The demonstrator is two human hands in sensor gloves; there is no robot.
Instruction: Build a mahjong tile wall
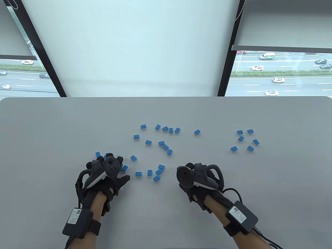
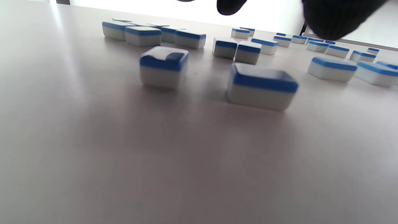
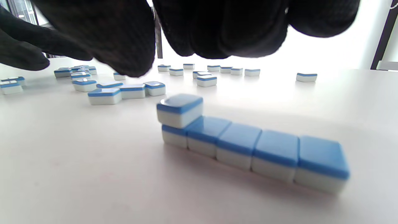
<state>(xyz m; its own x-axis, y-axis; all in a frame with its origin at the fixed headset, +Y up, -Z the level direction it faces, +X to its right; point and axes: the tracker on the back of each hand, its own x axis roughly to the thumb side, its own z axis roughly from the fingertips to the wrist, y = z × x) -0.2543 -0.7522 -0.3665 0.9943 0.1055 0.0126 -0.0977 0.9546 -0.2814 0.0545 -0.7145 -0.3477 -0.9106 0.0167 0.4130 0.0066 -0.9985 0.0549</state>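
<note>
Stacking has barely begun: under the right hand [image 1: 193,179] sits a row [image 3: 248,146] of five tiles, one more tile [image 3: 179,109] laid on its end. Roughly thirty loose tiles [image 1: 161,143] lie scattered, six in a far-right group [image 1: 245,140]. The left hand [image 1: 109,173] rests spread over several; right fingers [image 3: 217,28] curl, apparently empty

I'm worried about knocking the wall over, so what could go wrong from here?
The right hand hovers just above the row of tiles; a bump could scatter it. The stacked tile overhangs the row's end slightly and might slide off. The left hand may nudge loose tiles nearby.
</note>
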